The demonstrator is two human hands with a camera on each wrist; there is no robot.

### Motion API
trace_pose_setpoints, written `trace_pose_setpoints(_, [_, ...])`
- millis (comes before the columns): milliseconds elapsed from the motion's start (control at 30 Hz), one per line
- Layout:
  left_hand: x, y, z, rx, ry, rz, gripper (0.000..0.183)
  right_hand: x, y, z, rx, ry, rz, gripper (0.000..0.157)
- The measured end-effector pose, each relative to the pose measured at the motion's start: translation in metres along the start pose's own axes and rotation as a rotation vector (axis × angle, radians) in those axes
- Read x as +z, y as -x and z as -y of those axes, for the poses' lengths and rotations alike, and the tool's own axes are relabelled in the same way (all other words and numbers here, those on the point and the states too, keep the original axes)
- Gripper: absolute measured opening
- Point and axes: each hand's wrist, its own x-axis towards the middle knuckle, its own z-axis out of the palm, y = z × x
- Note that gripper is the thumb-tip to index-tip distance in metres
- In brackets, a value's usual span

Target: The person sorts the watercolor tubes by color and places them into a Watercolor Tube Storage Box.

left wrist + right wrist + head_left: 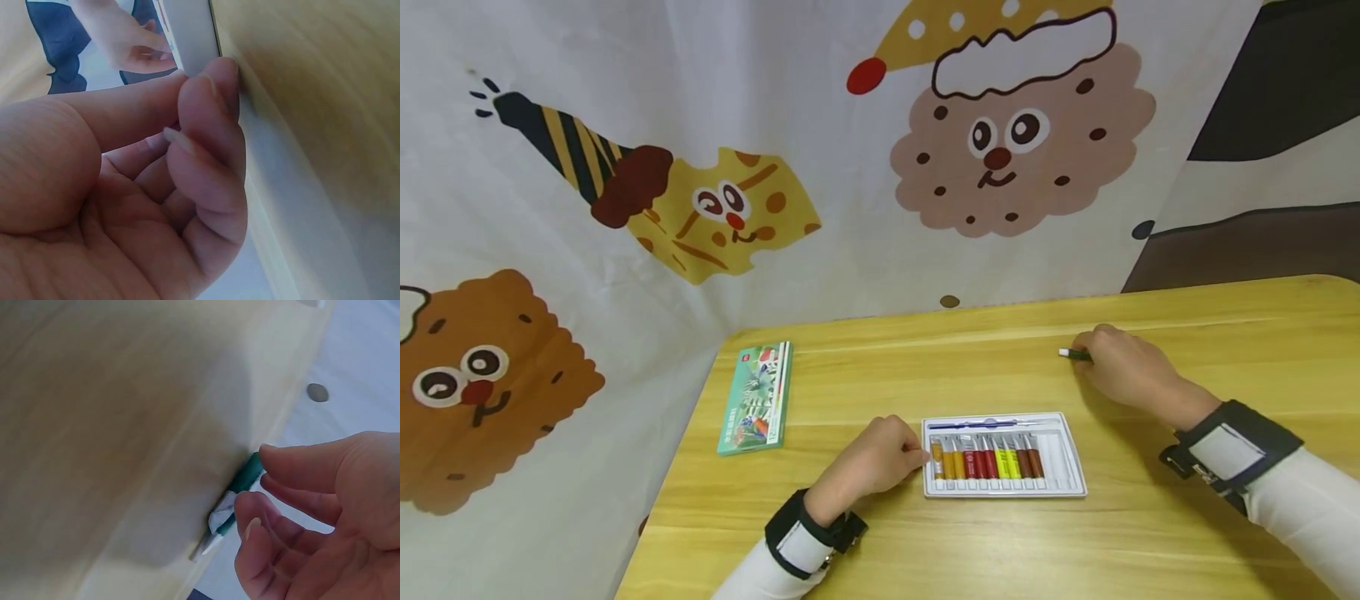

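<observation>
A white plastic tray [1079, 483] lies on the table, holding a row of paint tubes [988, 462] in ochre, red, yellow and brown. A blue-handled paintbrush [970, 425] rests along its top slot. My left hand [880, 454] pinches the tray's left edge between thumb and fingers; in the left wrist view, the tray wall [190, 37] meets those fingertips. Behind the tray and to its right, my right hand [1123, 367] pinches a green paint tube [249, 472] low over the tabletop. Whether a second tube lies alongside it, I cannot tell.
On the left of the table lies a teal paint box [758, 400] with a printed lid. A white curtain [842, 167] with cartoon biscuits and cheese hangs along the table's back edge. The wooden tabletop [880, 358] extends to the right.
</observation>
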Motion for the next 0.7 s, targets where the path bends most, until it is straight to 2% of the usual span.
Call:
trace_pose_setpoints(233, [-0.001,0.001,0.001,0.01,-0.002,-0.001,0.039,0.007,0.004,-0.004,0.006,-0.013,-0.002,0.015])
trace_pose_setpoints(467, [-0.002,0.004,-0.001,0.045,0.007,-0.014,0.04,0.004,0.012,-0.003,-0.02,-0.044,0.046,0.006])
trace_pose_setpoints(567, [-0.003,0.005,-0.002,0.042,0.005,-0.016,0.039,-0.004,0.017,-0.002,0.032,-0.065,0.096,0.005])
trace_pose_setpoints(700, [-0.003,0.006,-0.003,0.036,0.008,-0.017,0.038,-0.012,0.017,-0.001,0.13,-0.102,0.102,0.011])
